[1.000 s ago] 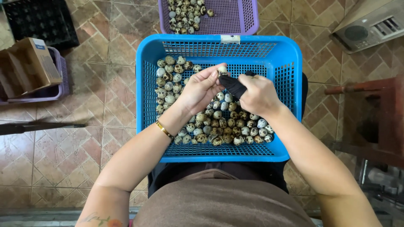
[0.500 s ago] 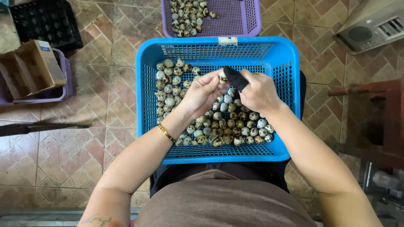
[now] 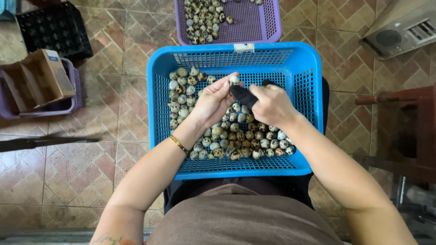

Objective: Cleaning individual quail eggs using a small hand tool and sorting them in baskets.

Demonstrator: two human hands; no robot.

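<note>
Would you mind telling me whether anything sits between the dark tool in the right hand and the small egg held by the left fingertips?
Nothing visible does. The left hand pinches the egg above the blue basket, and the dark tool in the right hand sits right beside it.

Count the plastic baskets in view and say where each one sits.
3. A blue basket rests on the person's lap, holding speckled eggs. A purple basket lies just beyond it at the top edge. Another purple basket sits far left, holding a cardboard box. More may lie outside the frame.
</note>
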